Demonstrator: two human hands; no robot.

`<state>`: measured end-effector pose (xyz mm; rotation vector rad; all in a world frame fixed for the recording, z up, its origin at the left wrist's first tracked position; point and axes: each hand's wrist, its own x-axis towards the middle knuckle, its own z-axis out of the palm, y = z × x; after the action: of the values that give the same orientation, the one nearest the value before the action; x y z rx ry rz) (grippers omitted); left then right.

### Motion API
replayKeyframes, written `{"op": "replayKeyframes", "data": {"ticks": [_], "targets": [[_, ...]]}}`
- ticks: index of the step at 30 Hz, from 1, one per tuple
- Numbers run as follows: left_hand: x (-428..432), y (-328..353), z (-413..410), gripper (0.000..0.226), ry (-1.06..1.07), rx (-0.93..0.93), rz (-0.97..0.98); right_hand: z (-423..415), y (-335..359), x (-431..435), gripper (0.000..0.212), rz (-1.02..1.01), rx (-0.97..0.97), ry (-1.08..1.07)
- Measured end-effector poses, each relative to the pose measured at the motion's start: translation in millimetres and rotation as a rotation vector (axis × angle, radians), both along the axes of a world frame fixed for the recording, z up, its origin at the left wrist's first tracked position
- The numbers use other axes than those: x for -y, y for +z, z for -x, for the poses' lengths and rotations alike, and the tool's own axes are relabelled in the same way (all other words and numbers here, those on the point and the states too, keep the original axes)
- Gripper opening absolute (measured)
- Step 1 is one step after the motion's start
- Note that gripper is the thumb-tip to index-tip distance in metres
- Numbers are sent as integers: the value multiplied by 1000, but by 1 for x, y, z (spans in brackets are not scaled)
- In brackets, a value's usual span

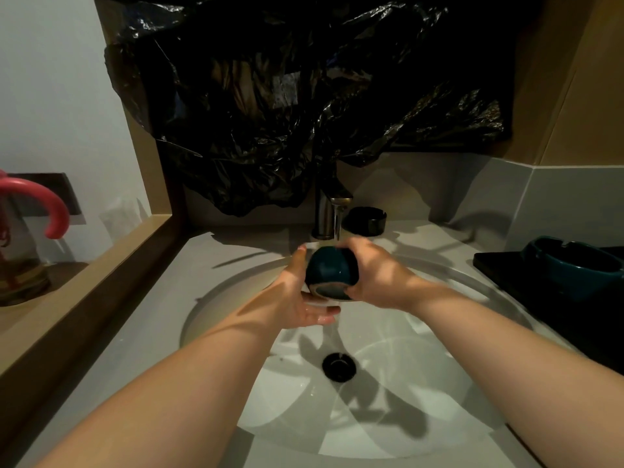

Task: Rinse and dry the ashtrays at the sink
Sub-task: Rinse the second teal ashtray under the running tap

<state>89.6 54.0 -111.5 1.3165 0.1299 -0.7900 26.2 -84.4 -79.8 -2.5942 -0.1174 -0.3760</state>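
Teal glazed ashtray [332, 273], glossy and wet, is held tipped on its side under the running faucet [326, 211], above the sink [236, 298].
The left hand [304, 298] cradles it from below on nearly straight fingers, thumb against its side; the right hand [374, 275] curls round its right side, gripping. Three ashtrays: this one, a black ashtray [366, 221] just right of the faucet, and a second teal ashtray [574, 265] on a black tray [499, 265] far right.
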Motion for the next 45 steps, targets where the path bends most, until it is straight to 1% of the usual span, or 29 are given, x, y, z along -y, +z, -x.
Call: {"op": "replayKeyframes", "data": {"ticks": [2,4,7,11,12,14,16,17,18,20,21,22,23,27,30,33,37,41,43,45], "targets": [[-1,-1,1,74,14,-37,-64,3,-6,-2,58,102,-23,27],[-2,-2,1,71,23,-59,-100,5,-9,-3,54,171,-42,34],[-4,-1,1,58,50,-85,-70,8,-10,-1,48,285,-19,65],[-4,8,9,37,103,-51,52,3,-14,8,49,393,85,95],[-4,9,10,33,116,-46,68,2,-15,11,49,363,101,80],[-4,11,13,28,131,-48,77,-2,-18,18,56,211,91,20],[-5,11,13,28,133,-61,70,-3,-18,22,70,-22,10,-59],[-5,11,13,29,133,-74,66,-3,-19,23,72,-160,-44,-91],[-5,10,13,30,135,-88,67,-3,-19,23,71,-306,-106,-112],[-5,9,11,32,149,-114,82,-4,-19,20,61,-570,-244,-138],[-6,7,10,33,154,-124,87,-5,-20,18,56,-667,-302,-146],[-7,6,8,34,155,-133,88,-5,-20,16,52,-718,-341,-145],[-8,4,6,35,153,-147,84,-7,-20,13,49,-727,-359,-139],[-9,-1,1,40,98,-194,48,-15,-19,0,41,-631,-356,-203],[-8,1,4,49,5,-214,58,-20,-16,-3,34,-654,-363,-268],[-6,3,7,55,-42,-226,54,-21,-14,0,29,-705,-374,-317],[-2,2,8,56,-44,-216,53,-18,-14,2,30,-792,-387,-346],[1,3,9,46,6,-194,111,-17,-15,4,37,-859,-366,-339],[0,4,7,37,17,-154,117,-16,-17,6,42,-980,-337,-320],[-2,4,8,33,14,-92,114,-12,-18,10,49,-1258,-311,-273]]}}
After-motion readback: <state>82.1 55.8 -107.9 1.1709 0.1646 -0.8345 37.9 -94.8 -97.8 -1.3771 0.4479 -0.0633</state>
